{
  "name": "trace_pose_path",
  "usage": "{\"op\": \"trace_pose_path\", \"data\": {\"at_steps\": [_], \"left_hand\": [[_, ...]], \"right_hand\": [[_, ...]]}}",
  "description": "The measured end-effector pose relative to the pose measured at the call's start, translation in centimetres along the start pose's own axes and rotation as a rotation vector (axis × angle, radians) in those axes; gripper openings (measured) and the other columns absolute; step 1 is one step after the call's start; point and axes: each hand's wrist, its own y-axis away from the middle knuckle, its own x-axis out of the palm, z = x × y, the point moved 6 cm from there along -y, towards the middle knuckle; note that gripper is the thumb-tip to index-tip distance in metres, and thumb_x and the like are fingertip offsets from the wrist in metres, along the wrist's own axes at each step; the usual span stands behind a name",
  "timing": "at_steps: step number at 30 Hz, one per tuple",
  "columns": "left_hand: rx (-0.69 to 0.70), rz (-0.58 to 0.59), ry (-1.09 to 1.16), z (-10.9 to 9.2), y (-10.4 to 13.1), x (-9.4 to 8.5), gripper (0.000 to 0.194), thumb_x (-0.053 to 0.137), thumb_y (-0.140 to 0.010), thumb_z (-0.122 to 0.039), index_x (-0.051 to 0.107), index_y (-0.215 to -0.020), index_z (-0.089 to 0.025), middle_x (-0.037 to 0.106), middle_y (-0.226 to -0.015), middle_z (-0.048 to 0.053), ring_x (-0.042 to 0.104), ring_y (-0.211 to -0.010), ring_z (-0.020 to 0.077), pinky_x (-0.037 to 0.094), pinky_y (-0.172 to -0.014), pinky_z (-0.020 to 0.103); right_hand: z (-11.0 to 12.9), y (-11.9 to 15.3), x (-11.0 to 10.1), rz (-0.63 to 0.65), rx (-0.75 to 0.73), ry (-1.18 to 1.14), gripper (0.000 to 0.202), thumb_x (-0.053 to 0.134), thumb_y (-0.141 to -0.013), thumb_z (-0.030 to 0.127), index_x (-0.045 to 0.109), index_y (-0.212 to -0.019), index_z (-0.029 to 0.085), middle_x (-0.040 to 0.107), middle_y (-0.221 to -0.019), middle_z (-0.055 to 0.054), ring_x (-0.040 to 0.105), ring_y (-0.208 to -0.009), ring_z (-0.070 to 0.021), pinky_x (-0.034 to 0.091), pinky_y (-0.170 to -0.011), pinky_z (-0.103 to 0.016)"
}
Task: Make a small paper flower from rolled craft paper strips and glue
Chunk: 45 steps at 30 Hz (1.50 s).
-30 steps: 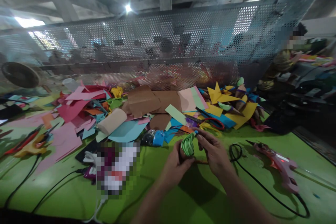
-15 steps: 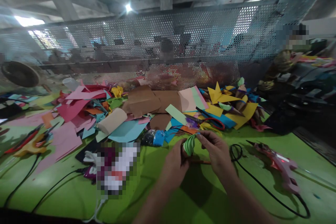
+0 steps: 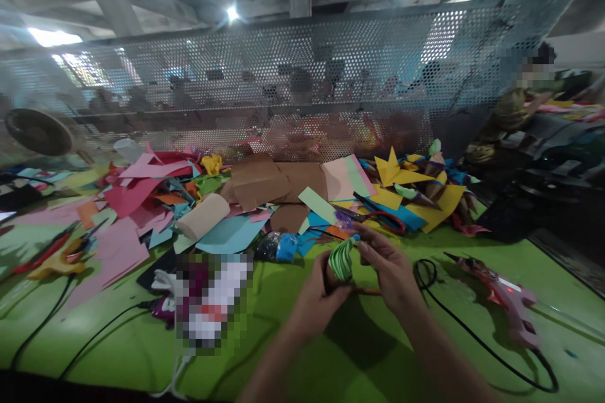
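Note:
A small paper cone with green and white stripes [image 3: 340,261] and a light brown lower part is held up over the table. My left hand [image 3: 317,302] is wrapped around its lower part, hiding much of it. At its tip is a small blue bit [image 3: 356,237], where the thumb and forefinger of my right hand [image 3: 390,267] are closed. A thin orange-brown stick [image 3: 368,292] shows behind my hands on the green table [image 3: 278,352]. Black-bladed scissors with red handles [image 3: 394,223] lie among the paper just beyond.
At right rests a pink glue gun [image 3: 513,305] with its black cord. Another yellow glue gun [image 3: 57,264] lies at far left. Paper scraps [image 3: 127,239], brown sheets [image 3: 259,182] and yellow stars [image 3: 390,168] pile up before a perforated metal screen [image 3: 265,69]. One person sits at far right.
The striped cone has turned slightly, with more of its stripes showing. My left thumb has shifted right beneath it. My right forefinger has lifted a little, and the blue tip shows more clearly.

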Motion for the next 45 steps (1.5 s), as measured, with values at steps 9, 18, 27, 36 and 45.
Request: {"op": "trace_pose_path", "data": {"at_steps": [9, 18, 27, 36, 45], "left_hand": [[-0.105, 0.119, 0.374, 0.5, 0.4, 1.0, 0.075, 0.077, -0.078, -0.042, 0.038, -0.138, -0.020, 0.051, -0.144, 0.014, 0.043, -0.137, 0.0331, 0.033, -0.115, 0.048], [-0.110, 0.152, 0.397, 0.1, 0.5, 1.3, 0.073, 0.078, -0.077, -0.044, 0.042, -0.137, -0.022, 0.053, -0.142, 0.012, 0.046, -0.135, 0.0318, 0.035, -0.113, 0.046], [-0.035, 0.042, 0.223, 0.1, 0.1, 0.4, 0.069, 0.073, -0.082, -0.035, 0.038, -0.139, -0.020, 0.053, -0.142, 0.013, 0.046, -0.135, 0.0315, 0.036, -0.114, 0.047], [0.042, -0.010, -0.224, -0.8, 0.2, 0.2, 0.058, 0.064, -0.082, -0.017, 0.044, -0.136, -0.019, 0.059, -0.134, 0.014, 0.057, -0.123, 0.0301, 0.044, -0.106, 0.047], [-0.069, 0.062, 0.251, 0.5, 0.3, 0.6, 0.071, 0.074, -0.081, -0.036, 0.039, -0.141, -0.021, 0.052, -0.144, 0.012, 0.048, -0.132, 0.0294, 0.039, -0.110, 0.041]], "right_hand": [[-0.6, -0.2, -0.5, 0.021, 0.001, -0.077, 0.027, 0.083, -0.070, 0.042, 0.080, -0.091, 0.026, 0.058, -0.065, 0.001, 0.044, -0.062, -0.0135, 0.035, -0.060, -0.028], [-0.6, -0.2, -0.2, -0.009, -0.001, -0.103, 0.024, 0.085, -0.066, 0.043, 0.079, -0.082, 0.027, 0.064, -0.074, 0.000, 0.044, -0.062, -0.0136, 0.036, -0.059, -0.029], [-0.5, -0.1, -0.1, 0.014, -0.004, -0.061, 0.032, 0.085, -0.066, 0.043, 0.079, -0.093, 0.028, 0.067, -0.075, -0.002, 0.046, -0.061, -0.0144, 0.038, -0.060, -0.029], [-0.1, 0.0, -0.4, -0.071, -0.025, -0.010, 0.025, 0.087, -0.061, 0.042, 0.077, -0.075, 0.023, 0.067, -0.072, -0.002, 0.046, -0.062, -0.0146, 0.036, -0.056, -0.028], [-0.1, 0.0, -0.1, 0.005, -0.014, -0.039, 0.038, 0.085, -0.067, 0.041, 0.079, -0.102, 0.029, 0.066, -0.076, 0.000, 0.048, -0.065, -0.0142, 0.039, -0.060, -0.028]]}}
